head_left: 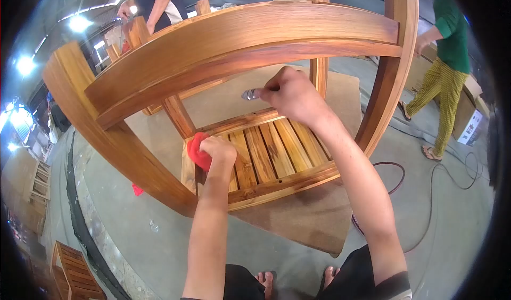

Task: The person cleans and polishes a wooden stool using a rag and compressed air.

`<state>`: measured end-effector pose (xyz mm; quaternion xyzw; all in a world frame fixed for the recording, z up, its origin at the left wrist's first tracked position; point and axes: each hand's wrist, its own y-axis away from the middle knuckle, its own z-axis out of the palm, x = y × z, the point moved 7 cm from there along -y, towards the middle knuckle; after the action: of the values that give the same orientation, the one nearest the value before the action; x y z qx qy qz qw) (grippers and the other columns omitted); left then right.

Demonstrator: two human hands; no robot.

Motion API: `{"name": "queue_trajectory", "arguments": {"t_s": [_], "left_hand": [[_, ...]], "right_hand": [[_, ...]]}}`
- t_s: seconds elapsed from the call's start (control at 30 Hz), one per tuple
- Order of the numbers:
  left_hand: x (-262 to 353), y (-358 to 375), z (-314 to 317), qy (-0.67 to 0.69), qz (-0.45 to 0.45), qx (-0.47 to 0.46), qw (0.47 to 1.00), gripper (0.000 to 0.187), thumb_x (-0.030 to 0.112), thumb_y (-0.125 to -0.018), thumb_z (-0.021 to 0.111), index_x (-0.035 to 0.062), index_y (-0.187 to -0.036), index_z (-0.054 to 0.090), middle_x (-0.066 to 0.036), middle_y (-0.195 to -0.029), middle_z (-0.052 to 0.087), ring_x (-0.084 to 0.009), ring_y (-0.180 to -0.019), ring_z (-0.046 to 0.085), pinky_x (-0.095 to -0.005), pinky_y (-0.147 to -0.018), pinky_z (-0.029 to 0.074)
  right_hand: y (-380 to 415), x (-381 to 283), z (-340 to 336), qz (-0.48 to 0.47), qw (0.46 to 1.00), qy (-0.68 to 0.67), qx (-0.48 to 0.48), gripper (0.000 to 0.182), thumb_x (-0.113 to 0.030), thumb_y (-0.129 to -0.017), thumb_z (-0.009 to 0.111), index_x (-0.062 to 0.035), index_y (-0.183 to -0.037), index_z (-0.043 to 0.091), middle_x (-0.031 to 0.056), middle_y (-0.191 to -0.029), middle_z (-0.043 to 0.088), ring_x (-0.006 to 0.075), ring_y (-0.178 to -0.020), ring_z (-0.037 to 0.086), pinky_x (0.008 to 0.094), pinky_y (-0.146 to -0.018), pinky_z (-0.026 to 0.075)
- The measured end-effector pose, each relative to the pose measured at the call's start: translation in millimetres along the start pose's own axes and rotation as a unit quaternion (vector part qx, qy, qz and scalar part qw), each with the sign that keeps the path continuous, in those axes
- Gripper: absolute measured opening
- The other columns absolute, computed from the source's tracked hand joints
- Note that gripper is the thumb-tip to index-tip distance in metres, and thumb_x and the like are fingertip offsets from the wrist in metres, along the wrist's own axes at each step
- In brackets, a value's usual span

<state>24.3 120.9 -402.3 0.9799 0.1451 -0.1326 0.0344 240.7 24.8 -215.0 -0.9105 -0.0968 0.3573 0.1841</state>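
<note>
A wooden furniture frame with a curved rail and angled legs stands in front of me. Inside it, lower down, lies a slatted wooden panel. My left hand is closed on a red cloth, at the left end of the slats. Above the panel and below the curved rail, my right hand pinches a small silvery, cylindrical object. Most of that object is hidden in my fingers, so its kind cannot be made out.
Brown sheet board lies under the frame. A dark red hose curls over the floor at right. One person in green is near cardboard boxes; another person's arm shows behind the frame. Slatted furniture stands lower left.
</note>
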Motion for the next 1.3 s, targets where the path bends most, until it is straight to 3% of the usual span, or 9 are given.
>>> {"name": "queue_trajectory", "arguments": {"t_s": [0.17,0.2,0.37,0.67,0.83,1.0,1.1,1.23,1.3], "left_hand": [[-9,2,-3,0.092,-0.026,-0.007,0.995,0.037,0.029,-0.088,0.055,0.009,-0.113,0.074,-0.014,-0.124,0.068,-0.029,-0.114,0.066,-0.0465,-0.089,0.053],[-11,6,-7,0.116,-0.027,0.02,0.993,0.037,0.028,-0.087,0.055,0.0085,-0.112,0.074,-0.015,-0.122,0.069,-0.0296,-0.112,0.067,-0.0455,-0.089,0.053],[1,-1,-22,0.118,0.002,0.151,0.981,0.029,0.023,-0.084,0.057,0.0084,-0.098,0.077,-0.017,-0.103,0.074,-0.0315,-0.1,0.071,-0.0409,-0.081,0.057],[34,-15,-24,0.096,0.005,0.161,0.982,0.033,0.027,-0.086,0.054,0.0044,-0.098,0.076,-0.021,-0.103,0.072,-0.0377,-0.098,0.07,-0.0446,-0.085,0.055],[138,36,-61,0.189,0.134,0.143,0.962,0.04,0.032,-0.09,0.051,0.0009,-0.106,0.07,-0.022,-0.103,0.071,-0.0398,-0.092,0.071,-0.0477,-0.079,0.057],[242,40,-89,0.303,0.302,0.207,0.88,0.036,0.031,-0.091,0.052,0.0017,-0.103,0.069,-0.021,-0.098,0.07,-0.038,-0.088,0.07,-0.0473,-0.077,0.055],[246,41,-83,0.337,0.346,0.21,0.85,0.033,0.03,-0.091,0.052,0.0021,-0.1,0.068,-0.02,-0.095,0.07,-0.0368,-0.086,0.069,-0.047,-0.076,0.054],[227,42,-71,0.383,0.392,0.204,0.811,0.03,0.029,-0.092,0.052,0.0028,-0.097,0.066,-0.018,-0.091,0.069,-0.0354,-0.083,0.068,-0.0466,-0.075,0.053],[211,43,-64,0.403,0.41,0.199,0.793,0.029,0.029,-0.092,0.053,0.0031,-0.096,0.066,-0.017,-0.089,0.068,-0.0346,-0.082,0.067,-0.0464,-0.074,0.053]], "right_hand": [[20,3,0,-0.027,0.998,0.013,-0.058,0.035,-0.032,-0.082,0.075,0.0013,-0.093,0.073,0.0264,-0.096,0.07,0.0403,-0.095,0.068,0.0454,-0.087,0.055],[21,7,0,-0.071,0.997,0.008,-0.021,0.031,-0.027,-0.083,0.074,0.0033,-0.089,0.075,0.0254,-0.078,0.068,0.037,-0.075,0.07,0.041,-0.076,0.055],[25,22,-13,-0.095,0.994,-0.05,-0.016,0.029,-0.024,-0.083,0.073,0.004,-0.087,0.074,0.0258,-0.077,0.068,0.0397,-0.076,0.069,0.0432,-0.077,0.054],[34,70,-49,-0.079,0.994,-0.074,-0.008,0.028,-0.021,-0.086,0.07,0.0063,-0.091,0.073,0.0266,-0.08,0.068,0.0401,-0.079,0.068,0.0428,-0.077,0.054],[32,78,-57,-0.06,0.996,-0.064,0.001,0.024,-0.017,-0.084,0.07,0.0058,-0.091,0.073,0.0258,-0.08,0.068,0.0387,-0.079,0.069,0.0414,-0.077,0.054],[29,68,-55,-0.059,0.996,-0.052,0.03,0.02,-0.014,-0.082,0.07,0.0054,-0.087,0.074,0.0246,-0.073,0.067,0.0351,-0.071,0.069,0.0408,-0.07,0.053],[28,54,-54,-0.008,0.999,-0.039,-0.025,0.03,-0.025,-0.084,0.072,0.0029,-0.094,0.071,0.0271,-0.092,0.07,0.0394,-0.096,0.068,0.0465,-0.086,0.055],[16,35,-29,-0.011,0.999,0.031,-0.007,0.03,-0.025,-0.085,0.073,0.0031,-0.093,0.07,0.0263,-0.091,0.07,0.037,-0.093,0.069,0.0453,-0.083,0.054],[7,24,-4,-0.034,0.999,-0.006,-0.035,0.03,-0.026,-0.084,0.073,0.0027,-0.093,0.07,0.0257,-0.089,0.07,0.0374,-0.091,0.07,0.0454,-0.082,0.055]]}}
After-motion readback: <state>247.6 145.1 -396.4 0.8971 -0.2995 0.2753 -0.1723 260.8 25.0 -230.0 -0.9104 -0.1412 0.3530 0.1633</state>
